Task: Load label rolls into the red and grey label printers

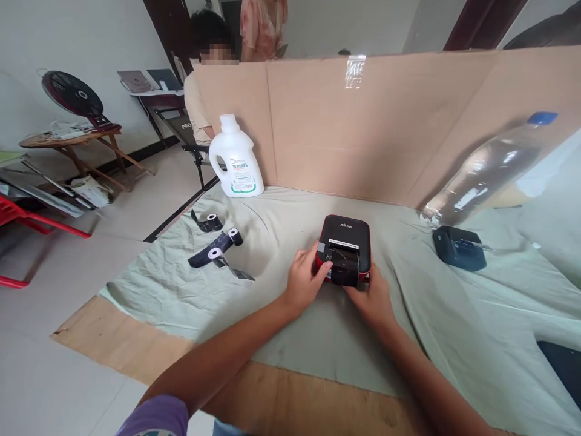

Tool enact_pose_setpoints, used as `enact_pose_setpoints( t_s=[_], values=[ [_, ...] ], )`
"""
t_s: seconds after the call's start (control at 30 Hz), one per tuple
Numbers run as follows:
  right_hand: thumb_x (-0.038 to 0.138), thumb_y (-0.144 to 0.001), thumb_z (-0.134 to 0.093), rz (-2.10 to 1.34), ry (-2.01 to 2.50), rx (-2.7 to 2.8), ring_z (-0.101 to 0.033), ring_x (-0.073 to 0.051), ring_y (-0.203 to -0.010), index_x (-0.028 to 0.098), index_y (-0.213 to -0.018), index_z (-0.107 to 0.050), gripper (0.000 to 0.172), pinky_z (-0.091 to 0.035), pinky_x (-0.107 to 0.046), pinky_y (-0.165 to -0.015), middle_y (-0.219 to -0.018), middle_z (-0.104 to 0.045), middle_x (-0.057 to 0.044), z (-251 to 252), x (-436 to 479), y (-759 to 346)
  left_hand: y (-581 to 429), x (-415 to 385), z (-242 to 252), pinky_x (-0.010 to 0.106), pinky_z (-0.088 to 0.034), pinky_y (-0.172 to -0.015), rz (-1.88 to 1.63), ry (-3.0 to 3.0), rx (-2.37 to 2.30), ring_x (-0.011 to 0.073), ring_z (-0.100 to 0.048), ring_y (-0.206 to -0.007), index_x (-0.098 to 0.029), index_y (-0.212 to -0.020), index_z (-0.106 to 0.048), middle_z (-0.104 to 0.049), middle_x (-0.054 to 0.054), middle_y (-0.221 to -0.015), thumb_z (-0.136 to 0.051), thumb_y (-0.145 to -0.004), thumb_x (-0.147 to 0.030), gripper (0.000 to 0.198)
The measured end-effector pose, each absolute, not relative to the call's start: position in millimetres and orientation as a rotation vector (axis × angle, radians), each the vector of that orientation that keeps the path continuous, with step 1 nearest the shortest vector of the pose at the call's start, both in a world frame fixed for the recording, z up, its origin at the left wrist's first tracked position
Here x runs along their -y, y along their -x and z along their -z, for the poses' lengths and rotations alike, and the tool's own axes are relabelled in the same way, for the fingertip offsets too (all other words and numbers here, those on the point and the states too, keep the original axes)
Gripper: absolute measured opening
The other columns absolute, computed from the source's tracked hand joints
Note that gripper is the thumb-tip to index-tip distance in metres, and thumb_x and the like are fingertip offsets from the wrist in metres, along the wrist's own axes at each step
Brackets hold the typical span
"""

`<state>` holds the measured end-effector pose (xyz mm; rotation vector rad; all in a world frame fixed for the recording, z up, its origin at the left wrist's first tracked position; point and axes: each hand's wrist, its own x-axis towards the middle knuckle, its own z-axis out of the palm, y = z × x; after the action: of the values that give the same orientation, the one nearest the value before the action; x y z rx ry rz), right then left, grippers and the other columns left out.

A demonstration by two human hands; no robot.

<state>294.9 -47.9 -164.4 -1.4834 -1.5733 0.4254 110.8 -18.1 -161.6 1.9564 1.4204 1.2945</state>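
A small black printer [345,233] with red sides sits on the green cloth, a dark strip of paper [345,275] hanging from its front slot. Wrapped round its left side is my left hand [303,275], the thumb at the front corner beside the strip. My right hand [374,298] grips the lower right side, some of its fingers hidden by the printer. Several small paper rolls [214,254] with dark, partly unrolled ends lie to the left, apart from both hands.
A white detergent jug [238,166] stands at the back left by a cardboard screen [336,133]. At right, a large clear bottle [490,169] leans near a dark box-shaped device [459,248]. A seated person [197,103] is behind the screen's left end.
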Motion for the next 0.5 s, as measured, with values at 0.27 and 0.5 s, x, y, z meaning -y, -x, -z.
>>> enact_pose_setpoints(
  t_s=[0.27,0.5],
  values=[
    [0.044,-0.078,-0.072,-0.333,1.44,1.583,-0.058,-0.034,-0.112,0.021,-0.152,-0.035,0.085,-0.052,-0.052,-0.089,-0.127,-0.058,-0.017,176,43,-293,-109,16,166,0.037,-0.052,-0.094,-1.323,-1.928,-1.36,0.0233,-0.061,-0.107,-0.025,-0.149,-0.047,-0.068,0.009,-0.113,-0.054,-0.097,-0.049,0.058],
    [0.035,-0.078,-0.07,-0.29,1.398,1.602,-0.057,-0.034,-0.117,0.022,-0.15,-0.038,0.08,-0.048,-0.052,-0.098,-0.132,-0.058,-0.017,173,50,-294,-111,28,166,0.036,-0.056,-0.085,-1.357,-1.967,-1.41,0.0224,-0.062,-0.1,-0.027,-0.15,-0.047,-0.07,0.006,-0.099,-0.058,-0.095,-0.049,0.061]
  ],
)
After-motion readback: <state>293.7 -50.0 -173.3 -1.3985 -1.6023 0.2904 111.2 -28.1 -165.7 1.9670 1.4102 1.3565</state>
